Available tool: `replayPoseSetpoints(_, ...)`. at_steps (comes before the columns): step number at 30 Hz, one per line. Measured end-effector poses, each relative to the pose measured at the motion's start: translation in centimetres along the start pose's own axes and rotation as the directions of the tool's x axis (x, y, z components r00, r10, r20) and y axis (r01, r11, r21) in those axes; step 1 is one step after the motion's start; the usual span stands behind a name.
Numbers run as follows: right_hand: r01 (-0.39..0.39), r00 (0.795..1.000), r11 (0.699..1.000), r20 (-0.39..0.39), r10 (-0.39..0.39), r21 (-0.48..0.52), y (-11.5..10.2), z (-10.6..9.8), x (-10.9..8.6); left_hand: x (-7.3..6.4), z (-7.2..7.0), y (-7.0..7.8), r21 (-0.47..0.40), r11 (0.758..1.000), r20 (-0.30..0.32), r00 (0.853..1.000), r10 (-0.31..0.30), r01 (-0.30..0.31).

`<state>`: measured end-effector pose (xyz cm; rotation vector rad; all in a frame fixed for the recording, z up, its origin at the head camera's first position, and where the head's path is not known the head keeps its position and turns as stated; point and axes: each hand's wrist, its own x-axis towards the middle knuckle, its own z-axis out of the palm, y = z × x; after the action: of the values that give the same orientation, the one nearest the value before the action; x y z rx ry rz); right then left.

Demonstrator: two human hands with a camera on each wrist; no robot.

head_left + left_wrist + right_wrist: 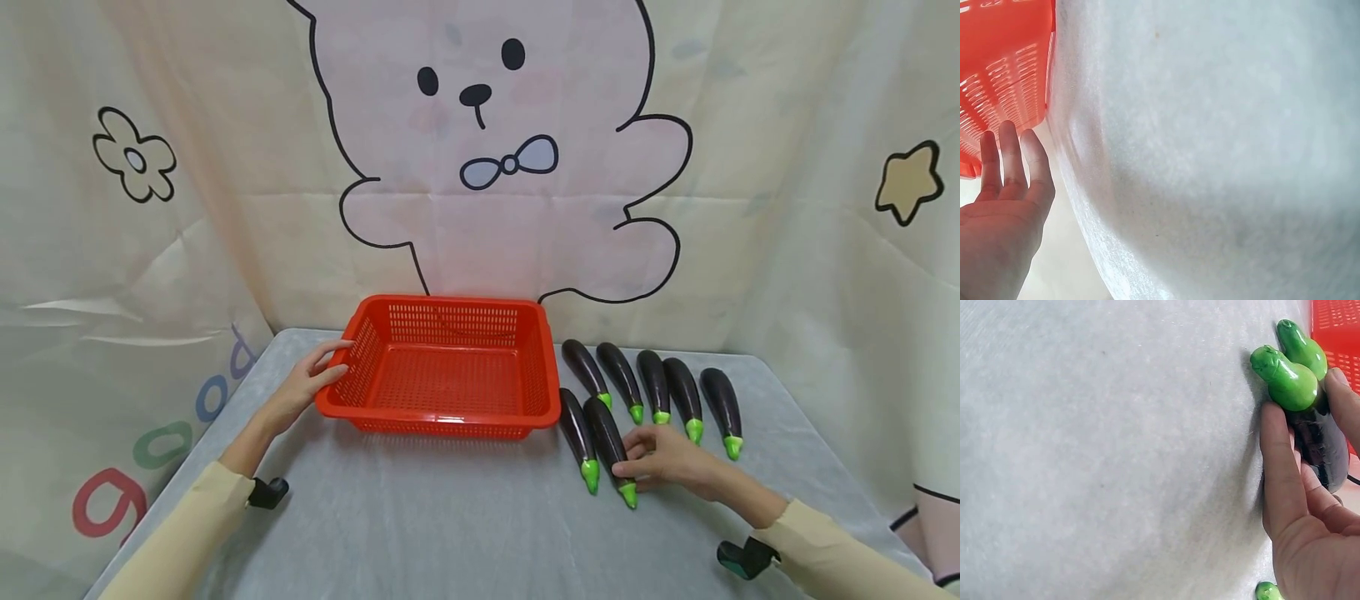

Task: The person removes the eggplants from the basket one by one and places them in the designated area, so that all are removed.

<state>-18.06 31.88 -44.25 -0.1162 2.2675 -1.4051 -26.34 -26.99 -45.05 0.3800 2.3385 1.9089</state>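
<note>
My right hand (pixel 663 458) has thumb and fingers on both sides of a dark purple eggplant (pixel 606 429), gripping it near its green stem end. Up close, that eggplant's green cap (pixel 1294 387) pokes out past the fingertips, its body partly hidden by the hand. A second eggplant (pixel 576 425) lies just left of it, beside the basket. At the left side of the red plastic basket (pixel 450 419), my left hand (pixel 303 383) touches the rim with extended fingers. From the left wrist, three fairly straight fingers (pixel 1013 162) reach toward the basket's slotted outer wall.
Behind the right hand, several more eggplants (pixel 652 383) lie in a slanted row, green ends toward me. Grey cloth covers the table (pixel 450 517). A curtain with a cartoon bear (pixel 480 233) hangs right behind the table's back edge.
</note>
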Motion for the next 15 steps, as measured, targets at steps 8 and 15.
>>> replayPoseSetpoints(8, 0.005, 1.0, 1.0, -0.004, -0.005, 0.012, 0.0, -0.2, -0.4, 0.1, 0.3, 0.0, -0.007, 1.0, 0.003, 1.0, -0.004, 0.004)
replayPoseSetpoints(15, 0.035, 0.999, 0.999, 0.041, -0.035, 0.019, 0.2, -1.0, -0.7, 0.5, 0.6, 0.0, -0.007, 1.0, 0.016, 1.0, 0.002, -0.002)
